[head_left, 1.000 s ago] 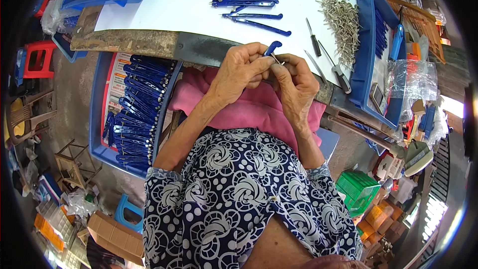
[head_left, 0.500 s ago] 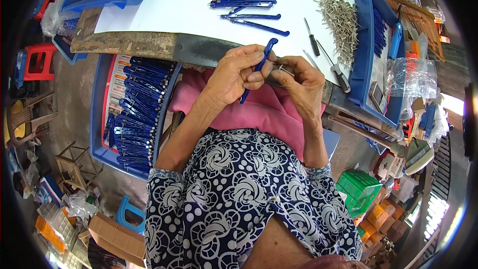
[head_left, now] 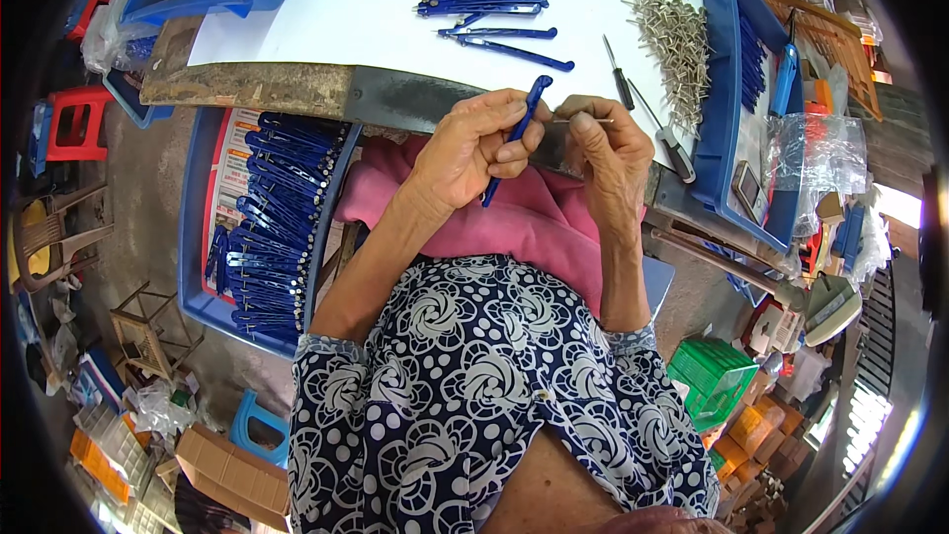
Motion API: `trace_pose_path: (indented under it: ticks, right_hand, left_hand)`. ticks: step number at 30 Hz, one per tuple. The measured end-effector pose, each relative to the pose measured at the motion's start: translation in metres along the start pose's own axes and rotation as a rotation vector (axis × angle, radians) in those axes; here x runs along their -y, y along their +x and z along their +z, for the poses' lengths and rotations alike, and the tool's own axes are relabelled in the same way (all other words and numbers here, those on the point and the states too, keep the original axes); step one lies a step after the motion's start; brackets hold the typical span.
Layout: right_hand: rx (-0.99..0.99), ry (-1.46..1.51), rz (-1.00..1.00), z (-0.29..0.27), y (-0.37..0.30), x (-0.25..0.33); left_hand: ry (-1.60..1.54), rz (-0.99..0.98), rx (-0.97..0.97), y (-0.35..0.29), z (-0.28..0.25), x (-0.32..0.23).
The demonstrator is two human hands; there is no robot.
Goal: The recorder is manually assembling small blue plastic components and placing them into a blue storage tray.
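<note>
My left hand (head_left: 478, 146) is closed round a slim blue plastic arm (head_left: 531, 105) with a knobbed upper end, held slanting over the table's front edge. Just to its right, my right hand (head_left: 615, 143) pinches a thin metal pin (head_left: 596, 121) between thumb and fingers, lying nearly level. A small gap parts the two hands. On the white table top (head_left: 336, 20), more slim blue pieces (head_left: 484, 2) lie in a loose heap beyond my hands. At the right is a pile of small silver metal pins (head_left: 672, 49).
Two dark-handled screwdrivers (head_left: 676, 154) lie beside the pin pile. A blue tray (head_left: 727, 89) with blue pieces flanks the right edge. Left of my lap, a blue bin (head_left: 194, 208) holds many blue pieces (head_left: 277, 227). Pink cloth (head_left: 455, 227) covers my lap.
My right hand has shifted a little right and away from the blue arm, turning so the pin lies nearly level. My left hand keeps its hold almost unmoved.
</note>
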State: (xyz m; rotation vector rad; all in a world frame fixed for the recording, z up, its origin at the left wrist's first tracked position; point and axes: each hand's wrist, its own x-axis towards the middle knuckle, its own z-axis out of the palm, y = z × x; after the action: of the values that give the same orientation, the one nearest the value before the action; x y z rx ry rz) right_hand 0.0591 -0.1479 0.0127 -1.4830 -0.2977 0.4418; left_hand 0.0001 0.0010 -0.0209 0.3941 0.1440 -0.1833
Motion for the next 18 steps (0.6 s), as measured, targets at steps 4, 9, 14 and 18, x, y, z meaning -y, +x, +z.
trace_pose_path:
  ticks: [4,9,14,18]
  right_hand:
    - [-0.002,0.024,0.049,0.000,0.001,0.011]
    - [0.207,-0.014,0.173,-0.007,-0.001,0.022]
    - [0.253,-0.095,0.210,-0.007,-0.003,0.022]
    - [0.226,0.010,0.232,-0.005,-0.007,0.020]
  left_hand:
    - [-0.021,-0.006,-0.018,-0.001,0.004,-0.001]
    - [0.023,0.016,-0.084,-0.001,0.008,-0.001]
    - [0.070,0.031,-0.095,-0.001,0.008,0.001]
    - [0.111,0.023,-0.101,-0.002,0.011,0.001]
